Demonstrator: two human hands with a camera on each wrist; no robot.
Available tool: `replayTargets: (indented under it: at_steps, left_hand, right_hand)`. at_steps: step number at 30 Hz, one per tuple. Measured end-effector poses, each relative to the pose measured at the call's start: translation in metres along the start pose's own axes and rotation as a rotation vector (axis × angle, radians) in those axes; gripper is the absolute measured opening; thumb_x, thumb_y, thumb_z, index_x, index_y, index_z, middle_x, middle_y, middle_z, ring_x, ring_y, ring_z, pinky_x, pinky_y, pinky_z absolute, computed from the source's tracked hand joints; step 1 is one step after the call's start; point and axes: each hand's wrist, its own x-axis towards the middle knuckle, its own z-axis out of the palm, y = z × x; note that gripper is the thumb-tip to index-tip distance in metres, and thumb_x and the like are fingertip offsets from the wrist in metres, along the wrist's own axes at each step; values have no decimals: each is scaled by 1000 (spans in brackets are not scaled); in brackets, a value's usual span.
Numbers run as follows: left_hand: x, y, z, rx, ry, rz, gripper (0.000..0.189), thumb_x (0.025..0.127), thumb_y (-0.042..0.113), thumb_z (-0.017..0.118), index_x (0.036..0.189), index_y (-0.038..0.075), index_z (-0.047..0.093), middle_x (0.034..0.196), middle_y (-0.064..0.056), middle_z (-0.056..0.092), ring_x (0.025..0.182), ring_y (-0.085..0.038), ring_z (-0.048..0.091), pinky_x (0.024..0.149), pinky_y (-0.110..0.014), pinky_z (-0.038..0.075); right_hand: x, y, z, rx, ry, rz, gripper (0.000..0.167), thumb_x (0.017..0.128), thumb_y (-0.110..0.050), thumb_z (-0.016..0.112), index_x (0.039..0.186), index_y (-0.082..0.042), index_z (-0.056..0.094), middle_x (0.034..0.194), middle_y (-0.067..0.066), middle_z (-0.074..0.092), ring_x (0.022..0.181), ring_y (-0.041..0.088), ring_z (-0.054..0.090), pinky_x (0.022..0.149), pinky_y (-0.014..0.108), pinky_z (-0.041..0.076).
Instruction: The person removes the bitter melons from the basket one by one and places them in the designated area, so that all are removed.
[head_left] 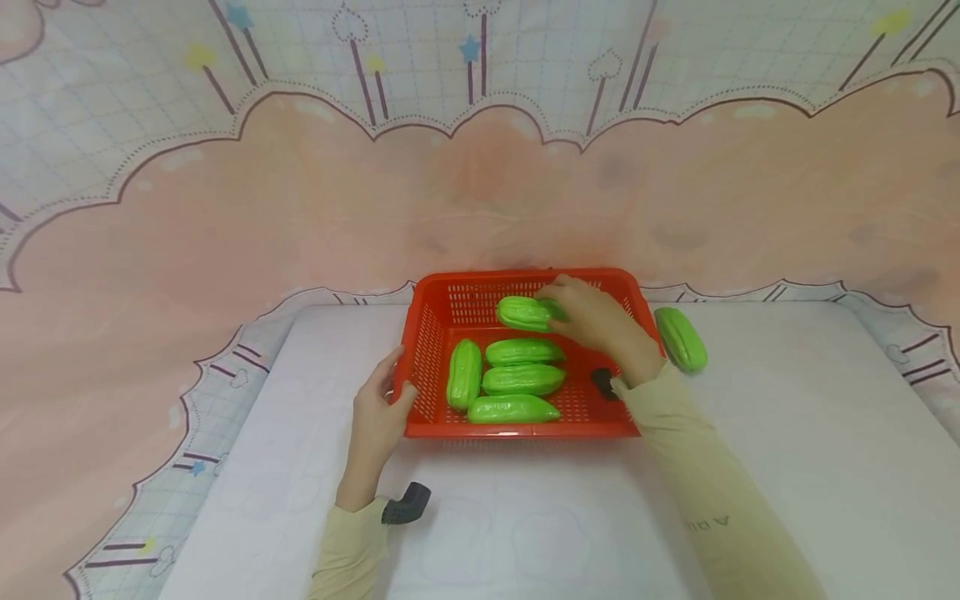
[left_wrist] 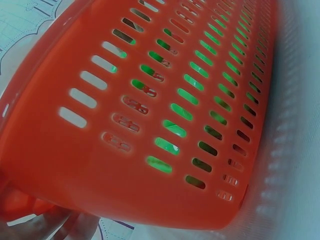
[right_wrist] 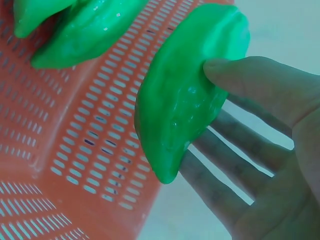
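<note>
A red slotted plastic basket [head_left: 525, 430] sits on the table, with several bright green bitter melons inside. One bitter melon [head_left: 465, 375] lies lengthwise at the left; others, such as this bitter melon [head_left: 523, 380], lie crosswise beside it. My left hand [head_left: 381, 412] grips the basket's left rim; only part of it shows low in the left wrist view. Inside the far part of the basket, my right hand [head_left: 588, 315] holds another bitter melon [right_wrist: 185, 100] above the basket floor. Its thumb presses one side, while the fingers pass behind and are partly hidden.
Outside the basket, to its right, a single bitter melon [head_left: 681, 339] lies on the white tabletop [head_left: 495, 517]. A patterned cloth [head_left: 337, 208] hangs behind the table. Both wrists carry a small black device, such as the left one [head_left: 407, 503].
</note>
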Motion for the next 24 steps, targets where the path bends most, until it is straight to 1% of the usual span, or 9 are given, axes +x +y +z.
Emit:
replayTargets:
  at_steps: [4, 14, 20, 24]
  left_hand:
    - [0, 0, 0, -1, 0, -8, 56, 94, 5, 53, 150, 12, 44, 146, -15, 51, 123, -34, 58, 96, -47, 54]
    - [0, 1, 0, 7, 3, -15, 57, 94, 6, 53, 150, 12, 43, 145, -15, 51, 120, -33, 59, 95, -47, 55]
    - [0, 1, 1, 2, 2, -16, 57, 94, 5, 53, 150, 12, 43, 146, -15, 51, 122, -33, 58, 95, -47, 54]
    - [0, 1, 1, 1, 3, -14, 57, 94, 6, 53, 150, 12, 43, 146, -15, 51, 122, -33, 58, 96, -47, 54]
  right_hand:
    - [-6, -1, -6, -14, 8, -11, 42, 88, -10, 71, 128, -2, 63, 120, 15, 61, 110, 31, 59, 95, 47, 52]
    - [-21, 2, -11, -43, 57, -27, 40, 89, -12, 71, 127, -1, 64, 116, 14, 62, 105, 29, 60, 92, 44, 53]
    - [-30, 2, -15, -51, 91, -21, 40, 88, -11, 71, 127, -2, 64, 119, 14, 63, 108, 30, 60, 93, 45, 53]
    - [-36, 4, -17, -47, 107, -23, 40, 88, -10, 72, 126, -1, 65, 118, 15, 63, 108, 30, 60, 93, 45, 53]
